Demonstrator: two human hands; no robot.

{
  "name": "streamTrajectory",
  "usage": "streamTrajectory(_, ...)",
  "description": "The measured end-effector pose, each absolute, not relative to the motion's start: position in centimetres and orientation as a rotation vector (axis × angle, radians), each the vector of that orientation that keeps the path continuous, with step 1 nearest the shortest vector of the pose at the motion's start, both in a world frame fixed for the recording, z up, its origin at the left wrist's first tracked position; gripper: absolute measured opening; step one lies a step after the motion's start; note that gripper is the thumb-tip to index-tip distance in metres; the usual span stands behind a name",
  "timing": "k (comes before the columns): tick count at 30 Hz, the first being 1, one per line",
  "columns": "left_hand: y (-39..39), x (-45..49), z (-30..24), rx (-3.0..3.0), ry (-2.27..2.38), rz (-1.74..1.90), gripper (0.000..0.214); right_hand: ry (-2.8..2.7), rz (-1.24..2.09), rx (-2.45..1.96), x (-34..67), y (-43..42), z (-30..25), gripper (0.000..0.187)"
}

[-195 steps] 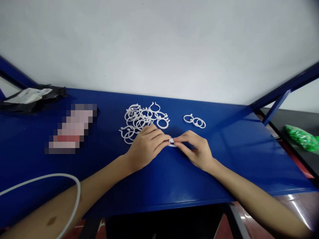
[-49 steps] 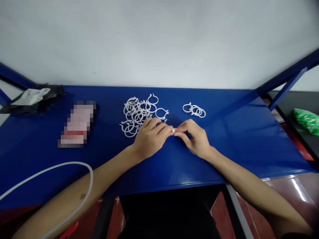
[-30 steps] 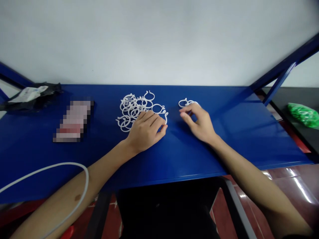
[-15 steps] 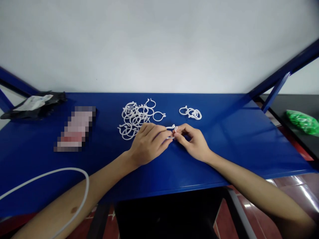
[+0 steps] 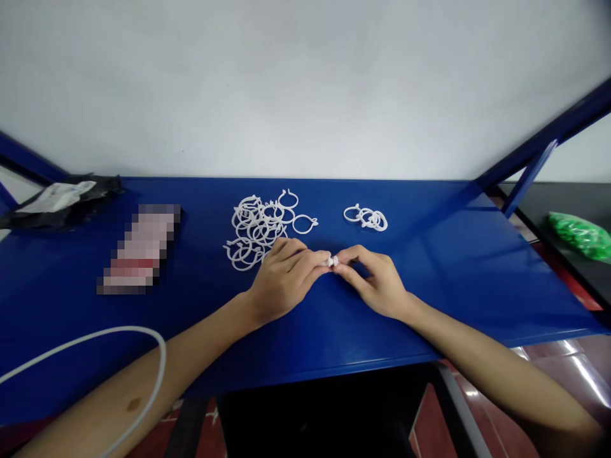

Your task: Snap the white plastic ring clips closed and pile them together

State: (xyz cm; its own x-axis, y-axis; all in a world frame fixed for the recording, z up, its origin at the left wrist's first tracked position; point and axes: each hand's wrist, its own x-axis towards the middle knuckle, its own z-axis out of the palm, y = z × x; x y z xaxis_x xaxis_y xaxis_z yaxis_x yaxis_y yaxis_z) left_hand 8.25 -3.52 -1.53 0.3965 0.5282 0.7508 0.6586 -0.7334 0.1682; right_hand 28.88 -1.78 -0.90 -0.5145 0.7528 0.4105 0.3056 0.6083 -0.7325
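Note:
My left hand point(image 5: 281, 280) and my right hand point(image 5: 375, 280) meet fingertip to fingertip over the blue table point(image 5: 458, 280). Both pinch one white plastic ring point(image 5: 332, 261), of which only its small ends show between the fingers. Just behind my left hand lies a loose pile of open white rings point(image 5: 260, 229). A smaller cluster of white rings point(image 5: 366, 217) lies behind my right hand, apart from the pile.
A blurred pinkish packet point(image 5: 138, 248) lies at the left. A black bag with a white label point(image 5: 57, 197) sits at the far left corner. A white tube point(image 5: 119, 334) curves over my left forearm. A green bag point(image 5: 580, 234) lies on a dark surface to the right.
One second ago my right hand was at the small cluster and my left hand at the pile's edge. Both hands have since come together on a ring.

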Motion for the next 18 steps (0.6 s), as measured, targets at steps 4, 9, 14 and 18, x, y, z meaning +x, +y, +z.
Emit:
streamTrajectory(4,-3.5,8.3,-1.7,-2.524,-1.065,-1.287,0.005,-2.139,0.803,-0.738,28.9,-1.6,-1.0,0.005)
streamTrajectory(9,-3.7,8.7,-2.4,-2.557,-1.046,-1.313,0.011,-2.2,0.753,-0.635,29.1,-1.6,-1.4,0.008)
streamTrajectory(14,-4.0,8.9,-3.3,-2.538,-0.985,-1.244,0.017,-2.354,0.623,-0.575,29.3,-1.6,-1.6,0.015)
streamTrajectory(18,-3.9,8.7,-3.0,-2.538,-0.951,-1.141,0.017,-2.417,0.545,-0.599,29.3,-1.4,-1.5,0.021)
